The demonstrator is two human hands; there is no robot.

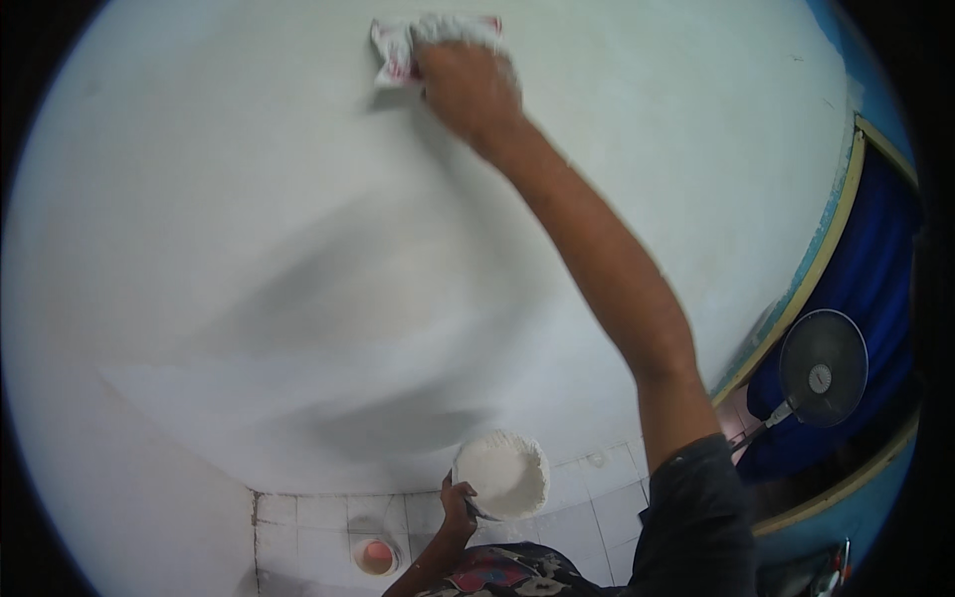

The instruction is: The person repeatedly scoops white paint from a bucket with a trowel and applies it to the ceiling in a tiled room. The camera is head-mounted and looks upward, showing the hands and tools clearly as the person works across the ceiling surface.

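My right hand (pixel 472 92) is stretched up to the white wall (pixel 298 189). Its fingers are closed on a crumpled white bag with red print (pixel 394 55), smeared with white and held against the wall. Whether the bag is plastic or paper I cannot tell. Low in front of me, my left hand (pixel 459 500) grips the side of a round tub (pixel 502 476). Thick white paint or putty lies in the tub and crusts its rim.
A second small bucket (pixel 375 555) with something pinkish-orange in it stands on the white tiled floor (pixel 597 517) at the lower left. To the right, a pedestal fan (pixel 824 368) stands before a doorway with a dark blue curtain (pixel 875 259) and a yellow frame (pixel 841 224).
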